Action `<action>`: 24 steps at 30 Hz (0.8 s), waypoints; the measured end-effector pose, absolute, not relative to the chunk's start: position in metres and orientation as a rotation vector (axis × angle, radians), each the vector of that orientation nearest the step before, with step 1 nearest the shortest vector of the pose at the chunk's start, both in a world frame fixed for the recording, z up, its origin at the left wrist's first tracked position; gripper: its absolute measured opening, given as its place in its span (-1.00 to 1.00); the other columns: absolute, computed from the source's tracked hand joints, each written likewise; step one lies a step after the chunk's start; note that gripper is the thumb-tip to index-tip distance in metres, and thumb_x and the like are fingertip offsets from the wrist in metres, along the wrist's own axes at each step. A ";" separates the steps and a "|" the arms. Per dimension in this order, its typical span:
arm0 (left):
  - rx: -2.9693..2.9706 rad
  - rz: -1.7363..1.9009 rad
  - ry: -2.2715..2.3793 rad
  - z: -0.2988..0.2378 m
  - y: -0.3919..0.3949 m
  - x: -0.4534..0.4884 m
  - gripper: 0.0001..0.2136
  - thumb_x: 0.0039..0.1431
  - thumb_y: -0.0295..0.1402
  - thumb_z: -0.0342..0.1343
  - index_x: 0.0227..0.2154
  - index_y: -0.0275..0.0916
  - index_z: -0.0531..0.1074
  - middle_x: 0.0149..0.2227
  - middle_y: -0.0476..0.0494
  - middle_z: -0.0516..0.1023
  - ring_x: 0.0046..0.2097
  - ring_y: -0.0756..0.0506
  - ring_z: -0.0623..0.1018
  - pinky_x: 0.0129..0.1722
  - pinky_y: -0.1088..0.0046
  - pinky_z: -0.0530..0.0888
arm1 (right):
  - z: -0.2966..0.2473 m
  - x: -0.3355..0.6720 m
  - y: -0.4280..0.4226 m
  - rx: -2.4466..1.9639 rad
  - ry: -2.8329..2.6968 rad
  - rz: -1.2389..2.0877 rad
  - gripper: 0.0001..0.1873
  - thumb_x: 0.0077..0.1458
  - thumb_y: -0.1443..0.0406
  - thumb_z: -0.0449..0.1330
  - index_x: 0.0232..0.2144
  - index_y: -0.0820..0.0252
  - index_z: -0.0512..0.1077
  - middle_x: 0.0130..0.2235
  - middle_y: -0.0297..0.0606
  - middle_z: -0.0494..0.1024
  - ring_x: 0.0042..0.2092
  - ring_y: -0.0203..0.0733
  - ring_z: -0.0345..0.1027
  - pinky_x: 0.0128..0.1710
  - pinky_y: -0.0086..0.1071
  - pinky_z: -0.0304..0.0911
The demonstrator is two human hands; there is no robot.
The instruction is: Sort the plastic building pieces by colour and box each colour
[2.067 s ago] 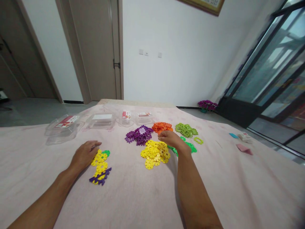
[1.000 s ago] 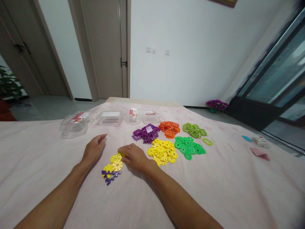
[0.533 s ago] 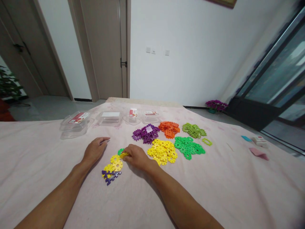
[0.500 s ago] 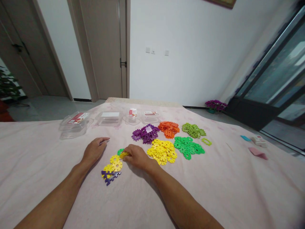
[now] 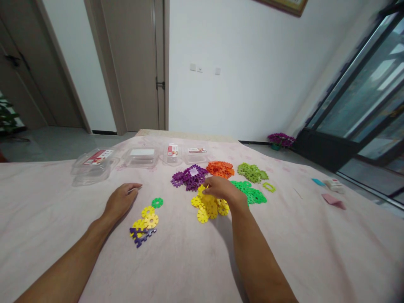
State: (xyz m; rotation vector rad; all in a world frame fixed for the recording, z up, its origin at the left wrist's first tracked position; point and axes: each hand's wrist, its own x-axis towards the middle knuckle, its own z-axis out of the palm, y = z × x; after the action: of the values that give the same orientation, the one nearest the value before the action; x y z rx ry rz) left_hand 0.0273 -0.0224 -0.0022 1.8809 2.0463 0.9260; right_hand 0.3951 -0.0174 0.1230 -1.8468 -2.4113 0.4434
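Observation:
My right hand [image 5: 222, 189] is over the pile of yellow flower-shaped plastic discs [image 5: 208, 206], its fingertips pinched on a yellow disc [image 5: 202, 192] at the pile's upper left. The fingers partly hide that disc. My left hand [image 5: 122, 200] rests on the cloth at the left, fingers stretched forward, with nothing visible in it. Between the hands lie a green disc [image 5: 157, 203], several loose yellow discs [image 5: 150, 220] and dark purple notched pieces [image 5: 143, 236] partly over the yellow ones.
Behind are purple pieces [image 5: 192, 179] with a white square on top, orange pieces [image 5: 220, 169], and light green pieces [image 5: 252, 172]. Green discs [image 5: 254, 195] lie right of my right hand. Clear plastic boxes [image 5: 142, 158] line the back left. A pink cloth [image 5: 333, 201] lies far right.
My right hand has moved right with a yellow disc, from beside the loose discs to the yellow pile, uncovering the green disc. My left hand has stayed in place on the cloth.

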 end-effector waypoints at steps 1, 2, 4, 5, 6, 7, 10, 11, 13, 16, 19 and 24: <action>1.888 0.924 2.040 -0.002 -0.022 0.027 -0.60 0.16 -0.19 -0.09 -0.10 -0.18 0.57 0.02 -0.16 0.58 0.06 -0.22 0.53 0.11 0.28 0.38 | 0.125 0.399 -0.018 -1.911 -2.379 0.389 -0.82 0.03 0.27 0.30 -0.25 0.14 0.56 -0.24 -0.20 0.57 -0.24 -0.14 0.39 -0.36 -0.40 0.06; 1.898 0.925 2.032 -0.002 -0.022 0.028 -0.60 0.16 -0.19 -0.09 -0.10 -0.19 0.57 0.01 -0.16 0.59 0.06 -0.21 0.52 0.11 0.28 0.38 | 0.126 0.401 -0.018 -1.935 -2.356 0.343 -0.79 0.04 0.27 0.29 -0.21 0.13 0.56 -0.21 -0.18 0.58 -0.22 -0.11 0.40 -0.34 -0.39 0.08; 1.916 0.933 2.018 -0.001 -0.022 0.028 -0.60 0.15 -0.20 -0.09 -0.11 -0.19 0.57 0.01 -0.15 0.59 0.07 -0.20 0.52 0.12 0.30 0.38 | 0.127 0.396 -0.019 -1.849 -2.372 0.311 -0.79 0.07 0.29 0.26 -0.20 0.13 0.57 -0.21 -0.17 0.59 -0.21 -0.10 0.42 -0.32 -0.38 0.10; 1.922 0.937 2.014 -0.001 -0.022 0.028 -0.60 0.15 -0.20 -0.09 -0.11 -0.20 0.57 0.01 -0.15 0.59 0.07 -0.20 0.52 0.12 0.31 0.37 | 0.126 0.390 -0.021 -1.756 -2.405 0.330 -0.81 0.08 0.30 0.25 -0.21 0.14 0.58 -0.23 -0.19 0.59 -0.22 -0.11 0.42 -0.32 -0.38 0.10; 1.922 0.940 2.013 -0.001 -0.022 0.029 -0.60 0.14 -0.20 -0.08 -0.12 -0.20 0.57 0.01 -0.15 0.59 0.07 -0.20 0.52 0.12 0.31 0.38 | 0.125 0.381 -0.022 -1.652 -2.441 0.367 -0.83 0.07 0.31 0.25 -0.24 0.15 0.58 -0.25 -0.21 0.60 -0.24 -0.13 0.42 -0.33 -0.39 0.10; 1.920 0.943 2.013 -0.001 -0.022 0.029 -0.61 0.14 -0.20 -0.08 -0.12 -0.20 0.57 0.01 -0.15 0.59 0.07 -0.20 0.52 0.12 0.31 0.38 | 0.122 0.370 -0.025 -1.546 -2.475 0.418 -0.84 0.07 0.32 0.26 -0.26 0.15 0.58 -0.27 -0.22 0.60 -0.25 -0.15 0.42 -0.34 -0.40 0.10; 1.911 0.949 2.010 0.000 -0.023 0.029 -0.61 0.13 -0.21 -0.07 -0.13 -0.20 0.57 0.00 -0.17 0.60 0.06 -0.21 0.53 0.12 0.28 0.38 | 0.106 0.331 -0.037 -1.242 -2.570 0.625 -0.85 0.07 0.32 0.28 -0.26 0.17 0.58 -0.28 -0.26 0.61 -0.29 -0.22 0.41 -0.37 -0.43 0.09; 1.911 0.951 2.006 0.000 -0.023 0.029 -0.61 0.13 -0.21 -0.07 -0.13 -0.21 0.57 0.00 -0.17 0.60 0.06 -0.21 0.53 0.12 0.28 0.38 | 0.100 0.318 -0.042 -1.153 -2.605 0.692 -0.86 0.07 0.30 0.29 -0.26 0.17 0.58 -0.30 -0.28 0.60 -0.31 -0.24 0.40 -0.37 -0.44 0.09; 1.912 0.959 1.996 -0.001 -0.022 0.029 -0.61 0.13 -0.21 -0.08 -0.14 -0.21 0.57 -0.01 -0.17 0.60 0.06 -0.20 0.53 0.12 0.30 0.38 | 0.085 0.295 -0.053 -1.004 -2.657 0.739 -0.81 0.09 0.21 0.30 -0.23 0.15 0.57 -0.28 -0.30 0.59 -0.30 -0.25 0.39 -0.38 -0.45 0.09; 1.911 0.971 1.992 -0.003 -0.021 0.027 -0.61 0.13 -0.20 -0.08 -0.14 -0.20 0.57 -0.01 -0.15 0.60 0.06 -0.19 0.53 0.12 0.32 0.38 | 0.063 0.272 -0.066 -0.848 -2.712 0.673 -0.67 0.08 0.06 0.30 -0.18 0.13 0.54 -0.20 -0.28 0.57 -0.22 -0.21 0.38 -0.37 -0.44 0.10; 1.914 0.973 1.991 -0.005 -0.020 0.026 -0.61 0.13 -0.20 -0.07 -0.13 -0.21 0.57 0.00 -0.15 0.60 0.07 -0.19 0.52 0.14 0.32 0.37 | 0.048 0.261 -0.073 -0.789 -2.750 0.596 -0.59 0.07 0.00 0.31 -0.15 0.14 0.51 -0.17 -0.25 0.53 -0.18 -0.18 0.37 -0.35 -0.43 0.10; 1.917 0.980 1.981 -0.009 -0.019 0.024 -0.62 0.13 -0.20 -0.06 -0.13 -0.20 0.57 0.00 -0.13 0.60 0.07 -0.18 0.52 0.14 0.34 0.36 | 0.044 0.256 -0.079 -0.773 -2.763 0.606 -0.71 0.05 0.12 0.34 -0.24 0.15 0.49 -0.22 -0.28 0.51 -0.20 -0.21 0.36 -0.37 -0.46 0.08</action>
State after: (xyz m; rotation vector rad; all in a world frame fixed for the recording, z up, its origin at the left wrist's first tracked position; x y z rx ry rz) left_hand 0.0240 -0.0186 -0.0090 1.9173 1.9810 0.9800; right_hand 0.2560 -0.0787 0.0436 -0.7726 -2.7633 0.6063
